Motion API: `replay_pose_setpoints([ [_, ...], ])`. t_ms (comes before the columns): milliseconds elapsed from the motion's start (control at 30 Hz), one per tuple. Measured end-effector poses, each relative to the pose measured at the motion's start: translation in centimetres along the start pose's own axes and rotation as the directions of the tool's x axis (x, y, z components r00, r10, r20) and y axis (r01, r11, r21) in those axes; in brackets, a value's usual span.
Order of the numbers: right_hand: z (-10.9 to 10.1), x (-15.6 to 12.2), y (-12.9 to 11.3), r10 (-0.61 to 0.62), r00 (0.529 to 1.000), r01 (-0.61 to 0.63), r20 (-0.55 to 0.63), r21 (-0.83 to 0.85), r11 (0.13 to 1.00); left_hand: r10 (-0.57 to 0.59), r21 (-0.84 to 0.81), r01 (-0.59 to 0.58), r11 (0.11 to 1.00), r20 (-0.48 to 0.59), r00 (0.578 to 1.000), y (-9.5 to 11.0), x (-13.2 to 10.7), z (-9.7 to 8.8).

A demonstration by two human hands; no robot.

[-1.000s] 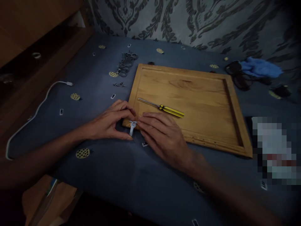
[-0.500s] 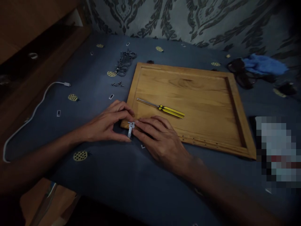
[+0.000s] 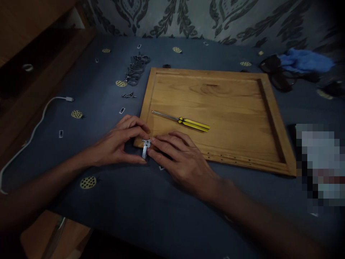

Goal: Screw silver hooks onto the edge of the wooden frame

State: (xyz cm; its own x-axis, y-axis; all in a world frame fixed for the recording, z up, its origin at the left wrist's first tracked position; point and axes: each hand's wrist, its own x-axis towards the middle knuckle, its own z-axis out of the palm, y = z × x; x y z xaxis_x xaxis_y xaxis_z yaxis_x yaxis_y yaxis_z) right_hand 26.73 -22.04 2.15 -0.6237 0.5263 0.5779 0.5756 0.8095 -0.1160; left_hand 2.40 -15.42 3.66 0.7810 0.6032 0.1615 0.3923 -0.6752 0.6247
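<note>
A small silvery metal latch [image 3: 146, 146] sits at the near left corner of a shallow wooden tray-like frame [image 3: 212, 72]. Forefinger and thumb of my left hand [image 3: 122, 142] close round it from the left, the forefinger at its upper end and the thumb by its lower tip. From the right, the fingertips of my right hand [image 3: 183, 162] press against its side. Inside the frame lies a screwdriver [image 3: 192, 124] with a yellow and black handle, its shaft pointing left. Small holes line the frame's near edge, to the right of my right hand.
Several small screws [image 3: 129, 95] and a pile of metal latches or clips [image 3: 136, 70] lie left of the frame. A white cable [image 3: 43, 111] runs along the left. Sunglasses [image 3: 280, 81] and a blue cloth [image 3: 307, 60] are at the far right, above a blurred-out object [image 3: 320, 162].
The view has shifted slightly, so most things appear a little further left. Both hands keep the same grip on the latch at the frame's corner.
</note>
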Motion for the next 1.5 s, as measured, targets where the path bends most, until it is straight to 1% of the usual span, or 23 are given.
replay_pose_setpoints([
  [133,0.1,0.0,0.0,-0.002,1.0,0.002,0.008,-0.004,1.0,0.016,0.001,-0.016,1.0,-0.006,1.0,0.1,0.1,0.0],
  [300,0.1,-0.2,0.1,0.005,1.0,-0.005,0.018,0.003,1.0,-0.014,0.004,0.014,1.0,0.022,1.0,0.1,0.0,-0.1],
  [400,0.1,-0.1,0.0,0.007,1.0,-0.007,0.017,-0.001,1.0,-0.013,-0.002,0.013,1.0,0.024,1.0,0.1,-0.1,-0.1],
  [500,0.0,0.1,-0.1,0.011,1.0,-0.011,-0.005,-0.022,1.0,0.01,-0.026,-0.01,1.0,0.005,1.0,0.2,-0.2,-0.1],
  [567,0.0,0.3,-0.1,0.016,1.0,-0.016,-0.025,-0.01,1.0,0.001,-0.036,-0.001,0.999,-0.003,1.0,0.4,-0.2,-0.1],
  [600,0.0,0.3,-0.1,0.011,0.999,-0.011,-0.051,-0.004,1.0,-0.004,-0.03,0.003,1.0,-0.032,0.999,0.5,-0.2,-0.1],
  [667,0.1,0.3,-0.1,0.006,0.998,-0.006,-0.067,0.005,1.0,-0.009,0.009,0.01,1.0,-0.151,0.989,0.4,-0.1,-0.1],
  [733,0.2,0.3,0.0,0.003,0.997,-0.003,-0.071,0.006,1.0,-0.019,0.045,0.033,0.998,-0.28,0.96,0.1,0.2,-0.4],
  [767,0.3,0.3,0.0,0.004,0.997,-0.003,-0.072,0.006,1.0,-0.033,0.06,0.056,0.997,-0.324,0.946,-0.1,0.4,-0.7],
  [833,0.4,0.2,0.0,0.008,0.997,-0.007,-0.08,0.009,1.0,-0.064,0.093,0.107,0.99,-0.377,0.924,-1.0,1.1,-1.8],
  [900,0.4,0.1,0.0,0.003,0.996,-0.001,-0.095,0.016,1.0,-0.078,0.145,0.147,0.978,-0.402,0.912,-2.3,1.9,-3.2],
  [933,0.5,0.0,0.1,-0.001,0.995,0.003,-0.097,0.02,1.0,-0.089,0.171,0.173,0.97,-0.411,0.907,-3.2,2.4,-3.9],
  [1000,0.6,-0.1,0.1,-0.009,0.995,0.011,-0.097,0.023,1.0,-0.13,0.194,0.239,0.951,-0.449,0.884,-5.2,3.4,-5.0],
  [1067,0.7,-0.2,0.1,-0.014,0.996,0.016,-0.093,0.023,1.0,-0.153,0.189,0.277,0.942,-0.493,0.856,-7.5,4.4,-5.6],
  [1167,0.8,-0.4,0.3,-0.02,0.998,0.021,-0.066,0.019,1.0,-0.189,0.158,0.323,0.933,-0.549,0.814,-10.5,5.5,-5.3],
  [1267,1.0,-0.6,0.4,-0.022,0.998,0.022,-0.057,0.007,1.0,-0.2,0.135,0.331,0.934,-0.57,0.796,-12.2,5.9,-4.5],
  [1367,1.1,-0.8,0.5,-0.032,0.997,0.032,-0.064,0.003,0.999,-0.183,0.139,0.313,0.94,-0.568,0.802,-12.6,5.7,-4.0],
  [1500,1.2,-1.0,0.6,-0.04,0.999,0.04,-0.026,0.011,0.999,-0.15,0.158,0.283,0.946,-0.56,0.815,-12.5,5.5,-3.9],
])
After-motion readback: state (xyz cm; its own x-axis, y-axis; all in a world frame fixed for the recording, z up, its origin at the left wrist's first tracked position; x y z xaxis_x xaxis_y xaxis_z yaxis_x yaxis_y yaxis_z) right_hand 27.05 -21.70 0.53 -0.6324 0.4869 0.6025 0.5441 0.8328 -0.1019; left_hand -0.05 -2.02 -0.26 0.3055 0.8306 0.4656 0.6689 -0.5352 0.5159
